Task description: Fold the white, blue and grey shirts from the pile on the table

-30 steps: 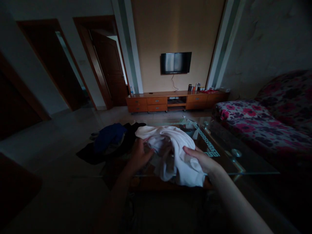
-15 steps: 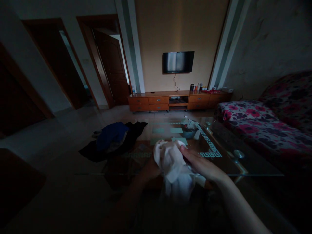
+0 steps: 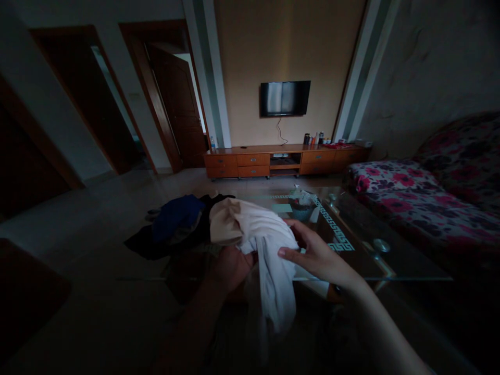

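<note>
A crumpled white garment (image 3: 269,234) hangs between my hands above the near edge of the glass coffee table (image 3: 414,260). Its upper part is bunched toward the left, and a loose end drops below the table edge. My left hand (image 3: 233,266) grips it from below, fingertips partly hidden in the folds. On the other side, my right hand (image 3: 312,255) pinches the cloth, thumb in front and fingers behind. Just left of the garment, a blue piece of clothing (image 3: 177,216) lies on a black one (image 3: 144,244) on the table.
A dark ribbed bin (image 3: 302,211) with a liner shows near the table's far side. Beyond stand a low wooden cabinet (image 3: 253,160) with bottles and cans on it, and a wall television (image 3: 285,98). A floral sofa (image 3: 394,177) is at right.
The white garment has spread out from a bundle and swung up to the left, partly covering the black clothing. My left hand has come into clearer view; my right hand still holds the cloth.
</note>
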The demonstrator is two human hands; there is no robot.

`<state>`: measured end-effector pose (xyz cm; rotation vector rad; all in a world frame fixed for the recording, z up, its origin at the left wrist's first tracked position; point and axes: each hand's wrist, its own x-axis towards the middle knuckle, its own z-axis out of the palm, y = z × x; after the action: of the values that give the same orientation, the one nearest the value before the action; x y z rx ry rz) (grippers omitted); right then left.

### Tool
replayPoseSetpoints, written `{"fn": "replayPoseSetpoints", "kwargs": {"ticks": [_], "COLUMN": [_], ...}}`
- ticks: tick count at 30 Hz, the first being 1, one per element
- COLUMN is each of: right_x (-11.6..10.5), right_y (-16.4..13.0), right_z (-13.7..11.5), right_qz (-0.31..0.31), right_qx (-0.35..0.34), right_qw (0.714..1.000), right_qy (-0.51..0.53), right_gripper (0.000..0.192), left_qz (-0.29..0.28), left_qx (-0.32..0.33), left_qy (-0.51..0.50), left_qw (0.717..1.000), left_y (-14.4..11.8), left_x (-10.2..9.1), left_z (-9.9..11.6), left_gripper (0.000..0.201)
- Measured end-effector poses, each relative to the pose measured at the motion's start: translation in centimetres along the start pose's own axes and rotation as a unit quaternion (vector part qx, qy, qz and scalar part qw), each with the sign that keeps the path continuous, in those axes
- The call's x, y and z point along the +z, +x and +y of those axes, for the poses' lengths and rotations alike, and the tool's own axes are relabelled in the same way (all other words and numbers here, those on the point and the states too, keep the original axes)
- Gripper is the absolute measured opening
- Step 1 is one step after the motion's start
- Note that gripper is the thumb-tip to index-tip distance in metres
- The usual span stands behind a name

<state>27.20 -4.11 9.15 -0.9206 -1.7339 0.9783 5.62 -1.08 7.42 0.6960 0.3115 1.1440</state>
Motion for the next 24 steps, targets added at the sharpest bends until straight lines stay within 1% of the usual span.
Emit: {"fn": "replayPoseSetpoints", "kwargs": {"ticks": [2,3,4,6,9,11,12,14,15,17,19,20,22,24], "right_x": [0.2,0.2,0.3,0.4,0.9,1.4,1.7,2.2,2.3,2.3,2.1,2.0,1.6,1.5], "right_y": [0.1,0.1,0.2,0.3,0.5,0.6,0.7,0.8,0.8,0.8,0.8,0.8,0.9,0.8], "right_z": [-0.2,-0.2,-0.2,0.0,0.0,-0.1,-0.2,-0.2,0.0,0.5,1.3,1.7,2.3,2.4], "right_qz": [-0.007,0.0,0.013,0.052,0.135,0.192,0.212,0.224,0.218,0.203,0.196,0.193,0.197,0.236], "right_qx": [0.011,0.021,0.034,0.057,0.087,0.102,0.104,0.099,0.098,0.109,0.119,0.117,0.099,0.069], "right_qw": [1.0,0.999,0.996,0.984,0.951,0.928,0.921,0.923,0.93,0.947,0.96,0.965,0.973,0.969], "right_qy": [0.023,0.046,0.078,0.159,0.264,0.303,0.31,0.297,0.279,0.225,0.162,0.132,0.067,-0.012], "right_gripper": [0.03,0.026,0.025,0.027,0.036,0.046,0.05,0.055,0.055,0.052,0.047,0.045,0.044,0.047], "left_qz": [0.005,0.007,0.007,0.012,0.022,0.005,-0.011,-0.034,-0.03,0.011,0.066,0.086,0.116,0.15], "left_qx": [-0.014,-0.023,-0.034,-0.048,-0.037,-0.051,-0.066,-0.095,-0.099,-0.089,-0.061,-0.046,-0.014,0.017], "left_qy": [0.005,0.008,0.008,0.003,0.011,0.057,0.092,0.175,0.221,0.314,0.379,0.392,0.385,0.354], "left_qw": [1.0,1.0,0.999,0.999,0.999,0.997,0.993,0.979,0.97,0.945,0.921,0.915,0.915,0.923], "left_y": [0.0,0.1,0.2,0.3,0.4,0.2,0.0,-0.6,-0.9,-1.3,-1.4,-1.3,-1.0,-0.6], "left_x": [-0.3,-0.5,-0.7,-1.1,-1.5,-1.7,-1.7,-1.7,-1.7,-1.6,-1.7,-1.8,-2.0,-2.2], "left_z": [0.3,0.4,0.5,0.5,-0.2,-1.0,-1.3,-1.8,-2.0,-2.1,-2.0,-2.0,-2.2,-2.5], "left_gripper": [0.043,0.041,0.04,0.038,0.039,0.042,0.045,0.052,0.056,0.059,0.057,0.055,0.054,0.054]}}
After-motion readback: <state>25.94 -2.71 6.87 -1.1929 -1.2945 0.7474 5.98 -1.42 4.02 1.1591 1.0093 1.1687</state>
